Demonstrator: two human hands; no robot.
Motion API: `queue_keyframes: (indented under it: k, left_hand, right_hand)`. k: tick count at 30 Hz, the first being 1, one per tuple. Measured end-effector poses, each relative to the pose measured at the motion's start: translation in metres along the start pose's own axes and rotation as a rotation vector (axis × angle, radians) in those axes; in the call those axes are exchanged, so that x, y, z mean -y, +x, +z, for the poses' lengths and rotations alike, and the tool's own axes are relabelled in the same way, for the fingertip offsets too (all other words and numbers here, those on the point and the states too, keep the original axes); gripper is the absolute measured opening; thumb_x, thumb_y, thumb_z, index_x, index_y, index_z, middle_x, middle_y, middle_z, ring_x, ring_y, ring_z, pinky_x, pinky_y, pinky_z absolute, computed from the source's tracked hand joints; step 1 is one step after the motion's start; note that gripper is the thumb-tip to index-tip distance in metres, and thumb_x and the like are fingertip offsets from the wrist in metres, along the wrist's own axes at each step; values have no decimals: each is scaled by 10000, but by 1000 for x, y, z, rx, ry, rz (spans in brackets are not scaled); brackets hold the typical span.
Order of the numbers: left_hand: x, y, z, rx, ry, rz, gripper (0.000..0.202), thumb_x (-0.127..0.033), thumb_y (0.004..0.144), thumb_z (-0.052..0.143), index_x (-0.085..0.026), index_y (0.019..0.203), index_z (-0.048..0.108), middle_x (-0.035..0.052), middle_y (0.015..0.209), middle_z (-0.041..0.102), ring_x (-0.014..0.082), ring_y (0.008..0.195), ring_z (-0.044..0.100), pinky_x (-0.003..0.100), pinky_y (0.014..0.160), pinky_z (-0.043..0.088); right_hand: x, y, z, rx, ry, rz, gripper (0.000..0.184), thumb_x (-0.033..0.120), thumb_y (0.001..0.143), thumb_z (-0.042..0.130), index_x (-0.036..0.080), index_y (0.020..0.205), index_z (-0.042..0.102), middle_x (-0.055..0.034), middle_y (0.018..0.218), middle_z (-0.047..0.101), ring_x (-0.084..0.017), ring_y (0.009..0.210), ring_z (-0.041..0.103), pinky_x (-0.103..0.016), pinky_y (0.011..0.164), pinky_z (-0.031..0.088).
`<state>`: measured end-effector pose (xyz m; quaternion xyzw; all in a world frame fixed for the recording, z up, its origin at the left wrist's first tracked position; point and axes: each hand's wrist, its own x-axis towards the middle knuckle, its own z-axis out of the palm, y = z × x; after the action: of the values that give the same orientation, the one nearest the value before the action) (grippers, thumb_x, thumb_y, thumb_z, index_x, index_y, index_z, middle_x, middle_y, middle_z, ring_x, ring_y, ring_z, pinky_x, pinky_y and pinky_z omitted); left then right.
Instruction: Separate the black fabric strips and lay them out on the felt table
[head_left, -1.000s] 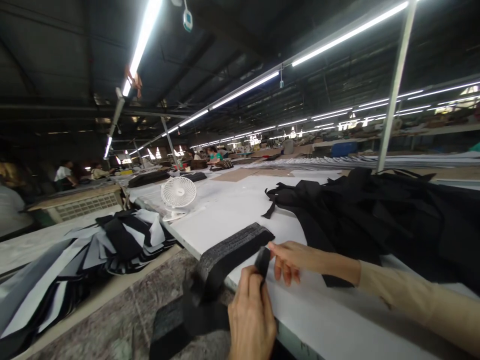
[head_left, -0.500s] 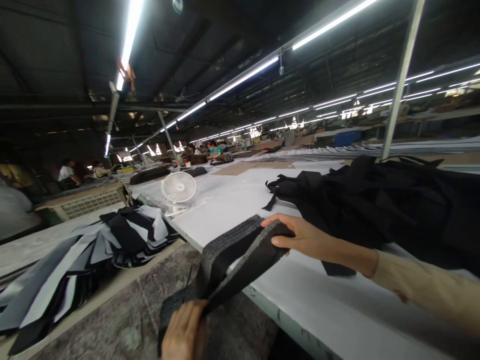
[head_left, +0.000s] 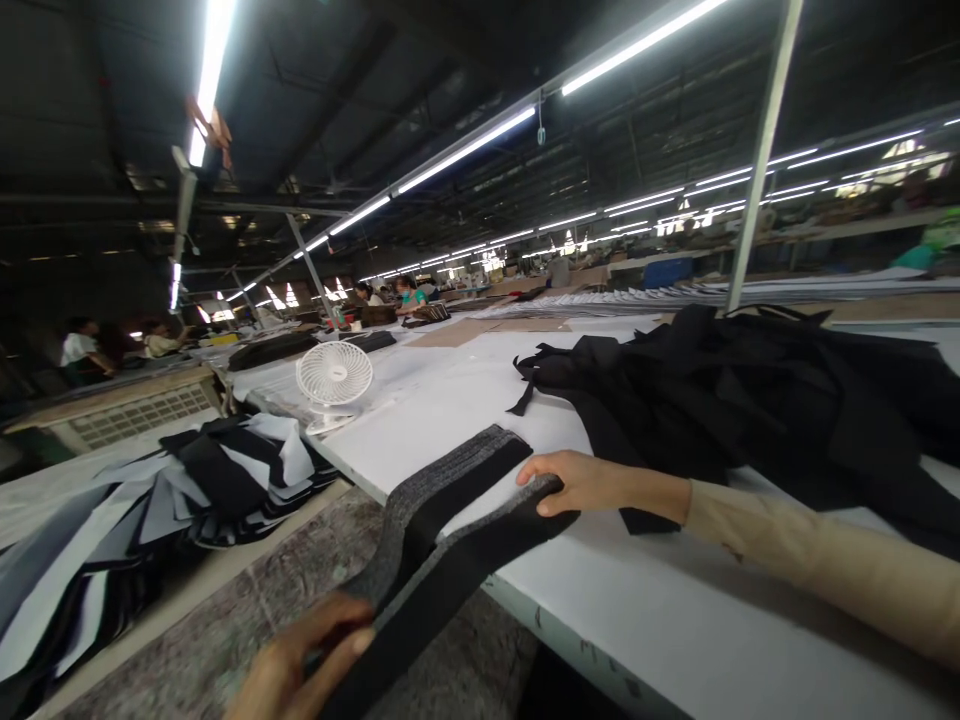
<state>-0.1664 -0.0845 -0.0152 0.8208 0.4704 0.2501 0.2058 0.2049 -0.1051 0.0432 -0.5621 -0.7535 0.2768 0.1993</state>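
As your hands hold it apart, the grey-and-black fabric band (head_left: 450, 505) sits at 6 o'clock, draped over the edge of the tabletop (head_left: 660, 620). Your right hand (head_left: 592, 485), at 4 o'clock, is half-closed, its fingers curled over the band's folded end in a light pinch. Your left hand (head_left: 300, 650), at 7 o'clock, wraps its fingers around the lower stretch. Compared with a moment ago, that left hand has slid further down and the band lies flatter. A black fabric pile (head_left: 735, 410) spreads at 3 o'clock, just beyond your right hand.
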Motion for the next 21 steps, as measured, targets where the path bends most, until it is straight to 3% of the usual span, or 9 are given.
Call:
queue_keyframes:
  k: [1, 4, 6, 9, 14, 21]
  left_hand:
    - [-23, 16, 9, 42, -48, 65, 352, -524, 806, 522, -245, 945, 686, 35, 971, 687, 205, 889, 629, 288, 795, 522]
    - [-81, 61, 41, -24, -120, 252, 361, -415, 858, 492, -214, 1122, 632, 81, 1157, 613, 222, 1053, 559, 359, 920, 463]
    - [-110, 85, 63, 33, -127, 297, 329, -354, 853, 520, -208, 1126, 632, 70, 1080, 636, 210, 1004, 571, 339, 864, 472]
    - [-138, 107, 88, 116, -94, 245, 202, -268, 804, 602, -217, 982, 684, 12, 824, 654, 167, 792, 596, 292, 737, 464]
    - [-149, 123, 112, 55, 90, 344, 177, -113, 807, 562, -206, 888, 689, 12, 851, 600, 137, 806, 577, 250, 712, 422]
    - [-148, 127, 119, 66, 196, 399, 226, -142, 882, 470, -201, 878, 688, 23, 860, 560, 131, 808, 559, 242, 685, 409]
  right_hand:
    - [1, -1, -1, 8, 4, -5, 439, 183, 700, 610, 128, 1135, 587, -115, 1171, 594, -267, 1094, 533, -364, 927, 413]
    - [0, -3, -2, 54, 68, -37, 516, 165, 675, 623, 114, 1184, 554, -120, 1189, 583, -253, 1110, 521, -350, 942, 400]
    - [-3, -5, -4, 87, 116, -60, 537, 159, 666, 630, 121, 1194, 544, -98, 1139, 606, -228, 1043, 552, -321, 884, 429]
    - [-13, -6, -9, 63, 67, -54, 495, 160, 662, 644, 134, 1151, 574, -48, 970, 646, -182, 850, 585, -263, 712, 450]
    - [-40, -8, -25, -111, -148, -17, 363, 173, 746, 571, 97, 1099, 612, -16, 723, 636, -147, 655, 565, -246, 611, 410]
    - [-53, -8, -34, -204, -270, -129, 271, 118, 798, 456, 114, 953, 679, -45, 734, 671, -140, 636, 608, -249, 661, 454]
